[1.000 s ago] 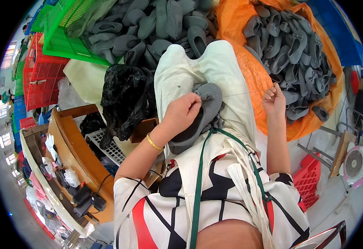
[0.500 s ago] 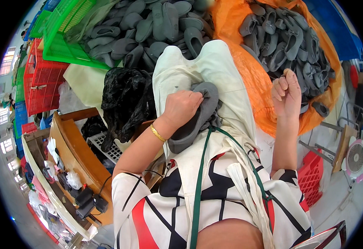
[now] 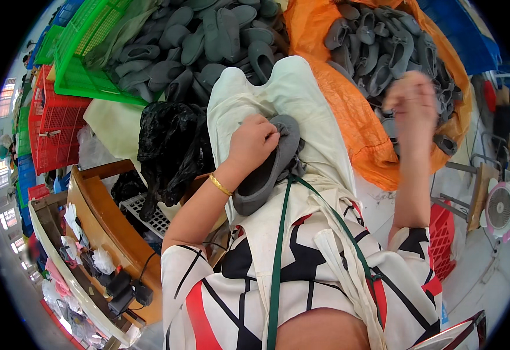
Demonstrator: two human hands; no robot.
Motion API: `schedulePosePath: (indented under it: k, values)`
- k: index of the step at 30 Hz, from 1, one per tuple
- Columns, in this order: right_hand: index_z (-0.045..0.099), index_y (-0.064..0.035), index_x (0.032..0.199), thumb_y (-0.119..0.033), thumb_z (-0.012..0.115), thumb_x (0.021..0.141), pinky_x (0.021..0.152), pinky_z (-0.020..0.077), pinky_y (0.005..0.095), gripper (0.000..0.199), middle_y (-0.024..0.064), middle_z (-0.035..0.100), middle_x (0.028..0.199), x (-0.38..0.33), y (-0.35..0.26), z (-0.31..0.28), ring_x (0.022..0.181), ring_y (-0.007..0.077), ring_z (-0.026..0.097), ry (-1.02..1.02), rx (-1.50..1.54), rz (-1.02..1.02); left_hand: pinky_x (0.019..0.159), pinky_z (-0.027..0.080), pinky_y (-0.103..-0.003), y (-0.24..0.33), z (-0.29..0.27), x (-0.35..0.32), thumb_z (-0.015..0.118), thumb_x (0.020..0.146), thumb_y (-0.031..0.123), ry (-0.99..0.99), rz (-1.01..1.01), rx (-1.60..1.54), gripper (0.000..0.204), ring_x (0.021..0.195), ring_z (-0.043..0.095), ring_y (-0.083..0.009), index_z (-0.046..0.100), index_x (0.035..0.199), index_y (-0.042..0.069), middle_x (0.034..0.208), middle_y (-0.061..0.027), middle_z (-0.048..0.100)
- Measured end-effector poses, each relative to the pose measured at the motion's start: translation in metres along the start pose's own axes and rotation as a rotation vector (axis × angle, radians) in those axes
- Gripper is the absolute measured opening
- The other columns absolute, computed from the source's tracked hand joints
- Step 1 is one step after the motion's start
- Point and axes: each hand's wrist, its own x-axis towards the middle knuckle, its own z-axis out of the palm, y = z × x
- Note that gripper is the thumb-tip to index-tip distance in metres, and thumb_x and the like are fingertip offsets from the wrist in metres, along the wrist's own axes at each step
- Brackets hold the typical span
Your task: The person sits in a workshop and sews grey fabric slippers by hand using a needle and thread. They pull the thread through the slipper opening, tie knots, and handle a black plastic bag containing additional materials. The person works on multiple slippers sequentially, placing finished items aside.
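A grey slip-on shoe [image 3: 265,175] lies lengthwise on my lap, its opening facing up. My left hand [image 3: 254,140], with a gold bracelet at the wrist, grips the shoe's rim near its far end, fingers closed. More grey fabric shows bunched under the shoe's right side. Well away from the shoe, my right hand [image 3: 411,96] is raised in front of the orange bag. Motion smears its fingers, so I cannot make out their pose or anything in them.
A green crate [image 3: 100,87] heaped with grey shoes [image 3: 217,35] stands ahead. To its right, an orange bag [image 3: 348,137] holds several more. A black plastic bag [image 3: 173,146], a red crate [image 3: 57,122] and a wooden drawer [image 3: 112,233] are at my left; a fan [image 3: 501,211] stands far right.
My right hand has moved slightly farther away and to the right, its pinched fingers now blurred. My left hand still holds the shoe, with the whole view shifted a little.
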Motion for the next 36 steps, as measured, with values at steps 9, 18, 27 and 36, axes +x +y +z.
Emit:
schedulePosePath:
  k: [9,18,27,36]
  values:
    - [0.061,-0.0071,0.088,-0.017,0.065,0.085,0.068,0.0502,0.0434,0.011,0.0106,0.06,0.085,-0.065,0.1,0.07,0.084,0.0316,0.064,-0.789,-1.059,-0.185,0.067,0.044,-0.026,-0.023,0.007,-0.008,0.071,0.085,0.011,0.028,-0.209,-0.426,0.01,0.076,0.056,-0.013,0.068,0.081,0.002,0.083,-0.0036,0.061]
    - [0.066,-0.0071,0.081,-0.042,0.065,0.087,0.065,0.0505,0.0443,0.035,0.0112,0.065,0.077,-0.077,0.058,0.1,0.076,0.0339,0.065,-0.873,-1.23,0.041,0.067,0.046,-0.027,-0.036,0.02,-0.014,0.072,0.084,0.015,0.059,-0.331,-0.537,0.016,0.072,0.057,-0.012,0.07,0.086,-0.001,0.08,-0.004,0.063]
    - [0.071,-0.0033,0.091,-0.04,0.069,0.082,0.071,0.0521,0.0408,0.038,0.0149,0.07,0.084,-0.091,0.07,0.067,0.08,0.0305,0.068,-1.339,-1.117,0.387,0.068,0.046,-0.021,-0.034,0.024,-0.011,0.069,0.089,0.013,0.033,-0.529,-0.807,0.012,0.073,0.056,-0.0056,0.07,0.091,0.001,0.083,0.001,0.066]
    - [0.061,-0.0006,0.104,-0.018,0.062,0.093,0.061,0.0465,0.0244,0.021,0.0048,0.064,0.08,-0.074,0.06,0.022,0.07,0.0095,0.058,-0.786,0.325,0.952,0.067,0.045,-0.021,-0.024,0.021,-0.015,0.071,0.087,0.013,0.064,-0.638,-0.991,0.013,0.072,0.054,-0.0052,0.071,0.089,0.0,0.08,0.0025,0.064]
